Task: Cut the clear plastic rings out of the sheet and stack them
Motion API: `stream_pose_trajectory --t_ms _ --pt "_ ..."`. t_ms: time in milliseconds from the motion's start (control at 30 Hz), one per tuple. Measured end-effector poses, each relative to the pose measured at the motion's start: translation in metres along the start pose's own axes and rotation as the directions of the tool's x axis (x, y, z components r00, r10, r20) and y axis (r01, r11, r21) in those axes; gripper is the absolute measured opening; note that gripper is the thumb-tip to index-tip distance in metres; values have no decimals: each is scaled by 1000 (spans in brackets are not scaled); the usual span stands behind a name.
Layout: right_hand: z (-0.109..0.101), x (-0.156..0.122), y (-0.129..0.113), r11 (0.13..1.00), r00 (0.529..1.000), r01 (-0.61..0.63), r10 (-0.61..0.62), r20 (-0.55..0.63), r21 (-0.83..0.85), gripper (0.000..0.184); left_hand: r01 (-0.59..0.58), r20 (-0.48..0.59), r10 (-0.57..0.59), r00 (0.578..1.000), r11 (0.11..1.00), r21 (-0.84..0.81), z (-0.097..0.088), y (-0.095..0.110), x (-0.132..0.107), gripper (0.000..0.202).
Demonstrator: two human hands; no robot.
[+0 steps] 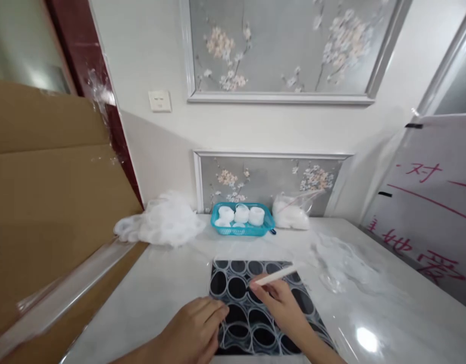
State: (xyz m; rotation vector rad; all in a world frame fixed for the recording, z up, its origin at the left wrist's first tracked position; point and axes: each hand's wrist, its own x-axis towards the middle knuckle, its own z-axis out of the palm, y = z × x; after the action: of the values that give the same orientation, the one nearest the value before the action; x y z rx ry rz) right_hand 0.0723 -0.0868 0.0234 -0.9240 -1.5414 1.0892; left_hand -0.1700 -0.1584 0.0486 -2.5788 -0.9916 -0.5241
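A black mat (pixel 233 288) covered with several clear rings lies on the white table (pixel 168 283) in front of me. My left hand (pixel 195 328) rests on the mat's left edge, fingers curled down onto the rings. My right hand (pixel 282 303) hovers over the mat's middle, pinching a thin pale stick (pixel 276 276) that points up and to the right.
A blue basket (pixel 242 230) with white rolls stands at the back by the wall. White plastic heaps (pixel 160 222) and a clear bag (pixel 291 212) flank it. Crumpled clear film (pixel 339 260) lies right. A big cardboard box (pixel 47 202) fills the left; a board with red writing (pixel 426 217) leans right.
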Motion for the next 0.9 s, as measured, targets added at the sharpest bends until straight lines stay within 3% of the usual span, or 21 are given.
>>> stream_pose_trajectory --t_ms 100,200,333,500,633,900 --pt "31 13 28 995 983 -5 23 180 -98 39 -44 59 43 997 999 23 40 4 -15 37" --pt "53 28 47 988 966 29 11 259 -150 27 -41 118 42 992 999 -10 61 14 -30 47" --pt "64 35 58 986 975 31 7 224 -166 17 -19 208 41 977 994 -110 65 16 -38 63" --pt "60 30 60 985 977 32 4 212 -167 18 153 327 -47 944 940 -306 69 3 -35 83" --pt "58 28 59 977 974 21 28 224 -213 17 203 408 -30 912 899 -387 69 0 -29 83" --pt "56 28 60 971 977 27 25 211 -239 13 232 447 -23 894 877 -420 66 1 -27 83"
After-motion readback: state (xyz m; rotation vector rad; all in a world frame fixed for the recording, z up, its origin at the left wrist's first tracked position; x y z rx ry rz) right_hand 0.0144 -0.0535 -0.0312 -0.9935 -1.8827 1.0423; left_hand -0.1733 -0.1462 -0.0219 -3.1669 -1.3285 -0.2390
